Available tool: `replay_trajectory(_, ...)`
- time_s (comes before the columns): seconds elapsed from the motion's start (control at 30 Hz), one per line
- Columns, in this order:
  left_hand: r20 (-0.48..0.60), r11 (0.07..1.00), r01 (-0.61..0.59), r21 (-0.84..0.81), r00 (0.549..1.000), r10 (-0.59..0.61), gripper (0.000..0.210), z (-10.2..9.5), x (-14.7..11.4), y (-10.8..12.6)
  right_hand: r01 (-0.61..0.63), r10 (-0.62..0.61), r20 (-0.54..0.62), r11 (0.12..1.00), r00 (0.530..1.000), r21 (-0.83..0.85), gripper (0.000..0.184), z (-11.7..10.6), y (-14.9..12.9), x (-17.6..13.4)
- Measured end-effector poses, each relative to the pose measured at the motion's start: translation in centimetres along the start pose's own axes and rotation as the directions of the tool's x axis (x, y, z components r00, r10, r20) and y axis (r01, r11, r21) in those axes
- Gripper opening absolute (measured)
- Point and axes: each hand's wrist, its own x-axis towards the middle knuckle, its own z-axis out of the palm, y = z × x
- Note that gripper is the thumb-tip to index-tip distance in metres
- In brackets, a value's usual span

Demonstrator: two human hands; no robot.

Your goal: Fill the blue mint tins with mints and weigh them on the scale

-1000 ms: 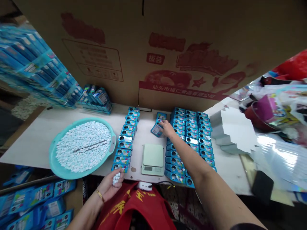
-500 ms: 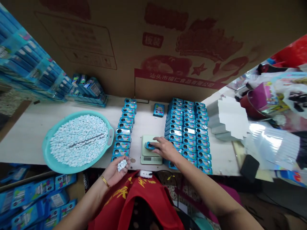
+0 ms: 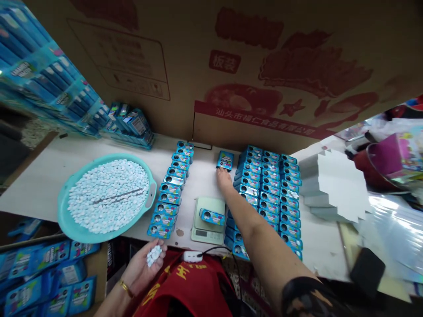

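My left hand (image 3: 150, 259) is cupped palm-up at the table's front edge around a small heap of white candies (image 3: 154, 255). My right hand (image 3: 223, 176) reaches to the back, fingers bunched against the near edge of a blue tin (image 3: 226, 160) lying flat; the fingertips are partly hidden. On the pale kitchen scale (image 3: 208, 237) rests another blue tin (image 3: 212, 217) with a round opening at one end. Several more open tins (image 3: 169, 198) form a column left of the scale. A larger block of tins (image 3: 271, 185) stands in columns to its right.
A turquoise basin (image 3: 62, 207) full of white candies, with a dark stick across them, is at left. A large cardboard box (image 3: 185, 53) walls off the back. White card stacks (image 3: 342, 185) stand at right, a black phone-like object (image 3: 367, 266) nearby. Blue packs (image 3: 79, 295) fill the lower left.
My right hand has left the tin on the scale and moved back to the flat-lying tin. My left hand, still cupping candies, has shifted lower and left. The head view has shifted slightly.
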Motion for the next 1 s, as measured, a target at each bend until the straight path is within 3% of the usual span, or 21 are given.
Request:
replay_trajectory(0.1,-0.003,1.0,-0.004,-0.008,1.0,0.004,0.008,0.1,0.1,0.1,0.01,0.003,-0.074,0.985,0.997,0.175,0.022,0.1,0.6,0.0)
replay_trajectory(0.2,0.013,1.0,-0.011,-0.021,1.0,0.011,0.008,0.4,0.2,0.5,0.06,-0.006,-0.162,0.94,0.987,0.337,0.029,-1.2,1.3,0.2)
replay_trajectory(0.27,0.019,1.0,-0.012,-0.021,1.0,0.013,0.009,0.5,0.3,0.9,0.078,-0.005,-0.205,0.933,0.979,0.351,0.032,-2.4,1.7,0.5)
replay_trajectory(0.4,0.039,1.0,-0.01,-0.016,0.999,0.011,0.009,0.4,0.4,1.1,0.006,0.022,-0.205,0.991,0.978,0.136,0.029,-3.6,2.1,1.9)
replay_trajectory(0.5,0.046,1.0,-0.009,-0.021,0.999,0.01,0.009,0.1,0.3,1.0,-0.003,-0.003,-0.153,0.999,0.988,-0.042,0.028,-2.9,1.7,2.7)
replay_trajectory(0.63,0.039,0.999,-0.014,-0.034,0.999,0.016,0.007,-0.4,0.0,0.7,0.035,-0.056,-0.072,0.964,0.996,-0.263,0.043,-1.2,0.9,2.7)
replay_trajectory(0.73,0.026,0.999,-0.019,-0.048,0.999,0.021,0.006,-0.8,-0.1,0.5,0.08,-0.086,0.0,0.918,0.996,-0.388,0.043,-1.5,0.3,2.8)
replay_trajectory(1.0,0.052,0.999,-0.01,-0.049,0.999,0.012,0.008,-0.4,0.7,0.6,0.217,-0.2,0.091,0.812,0.976,-0.541,0.03,-8.7,-2.4,4.3)
